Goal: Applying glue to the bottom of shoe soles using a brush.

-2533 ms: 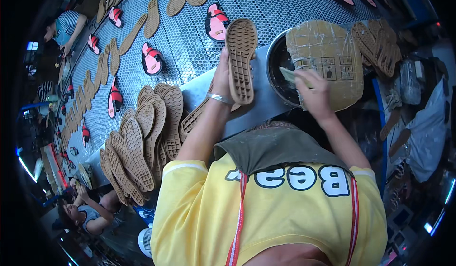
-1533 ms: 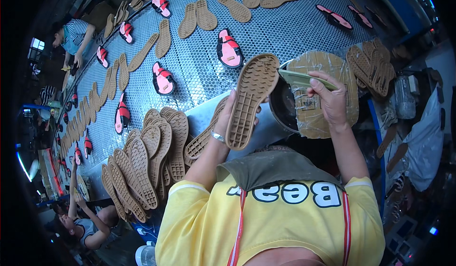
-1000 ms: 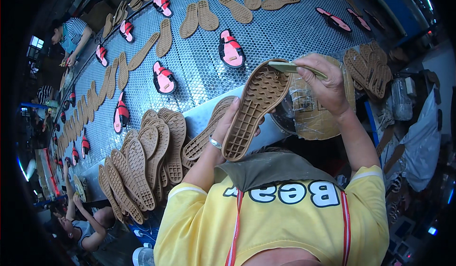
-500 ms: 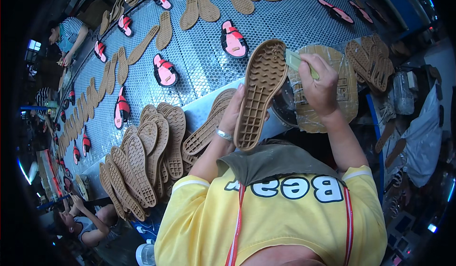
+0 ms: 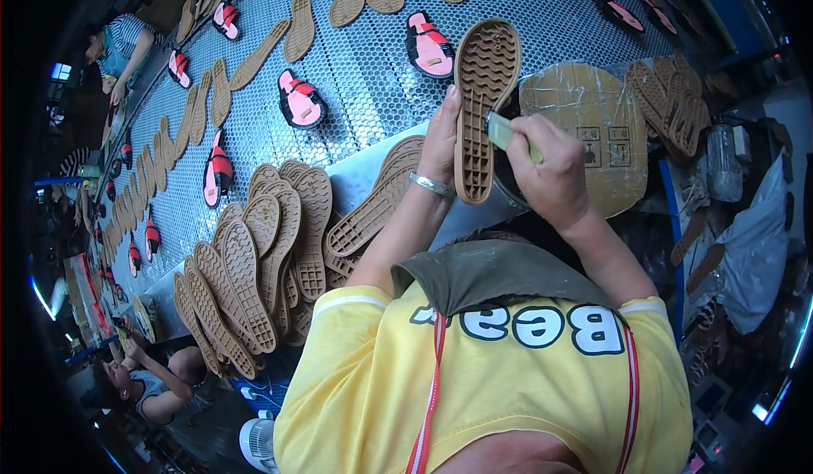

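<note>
My left hand [image 5: 439, 142], with a bracelet at the wrist, grips the edge of a brown shoe sole [image 5: 486, 76], held upright with its wavy toe and gridded heel facing me. In my right hand [image 5: 550, 168] is a brush [image 5: 500, 130] with a pale green handle. Its tip meets the sole's right edge near the narrow middle; the bristles are hard to make out. Left of my left arm lies a heap of brown soles [image 5: 241, 279], and one more sole [image 5: 373, 207] rests beside my wrist.
A honeycomb-patterned conveyor [image 5: 360, 85] carries soles and pink-and-red sandals [image 5: 301, 101]. A plastic-wrapped cardboard piece [image 5: 584, 106] sits right of my hands. More soles [image 5: 669, 101] are stacked beyond it. Co-workers [image 5: 127, 42] are along the left, and a white fan [image 5: 257, 444] stands lower left.
My right hand has brought the brush down along the sole's right edge, from near the toe to the middle. The sole has moved up and right and stands more upright.
</note>
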`<move>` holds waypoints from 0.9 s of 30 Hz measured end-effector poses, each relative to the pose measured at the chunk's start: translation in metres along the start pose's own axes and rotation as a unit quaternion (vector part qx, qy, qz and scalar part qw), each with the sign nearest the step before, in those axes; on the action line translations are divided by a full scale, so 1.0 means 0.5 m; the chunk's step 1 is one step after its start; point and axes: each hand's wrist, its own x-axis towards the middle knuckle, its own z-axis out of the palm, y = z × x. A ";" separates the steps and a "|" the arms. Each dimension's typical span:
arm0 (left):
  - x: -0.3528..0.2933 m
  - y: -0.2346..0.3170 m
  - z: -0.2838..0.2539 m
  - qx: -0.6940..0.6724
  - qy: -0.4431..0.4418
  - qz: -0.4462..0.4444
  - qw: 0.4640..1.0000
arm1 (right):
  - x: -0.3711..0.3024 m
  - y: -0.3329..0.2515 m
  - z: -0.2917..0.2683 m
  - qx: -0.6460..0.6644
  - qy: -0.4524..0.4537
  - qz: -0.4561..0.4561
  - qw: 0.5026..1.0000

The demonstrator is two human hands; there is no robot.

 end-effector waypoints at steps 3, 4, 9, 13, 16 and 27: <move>0.002 -0.006 -0.003 -0.028 0.012 -0.005 1.000 | -0.028 -0.017 -0.001 0.026 -0.027 0.015 0.999; -0.006 -0.001 -0.008 -0.006 -0.009 -0.013 1.000 | -0.037 -0.022 -0.001 0.033 -0.029 0.018 0.999; -0.008 0.005 -0.017 0.024 -0.025 -0.018 0.999 | -0.069 -0.052 -0.004 0.061 -0.057 0.034 0.996; -0.017 0.019 -0.005 0.030 -0.002 -0.021 0.999 | -0.079 -0.068 -0.017 0.128 -0.076 0.073 0.986; -0.016 0.035 -0.032 0.052 -0.044 -0.026 0.997 | -0.070 -0.060 -0.053 0.210 -0.097 0.146 0.962; -0.073 0.024 -0.004 -0.009 -0.094 -0.080 0.992 | 0.052 0.114 -0.070 0.168 -0.027 0.167 0.971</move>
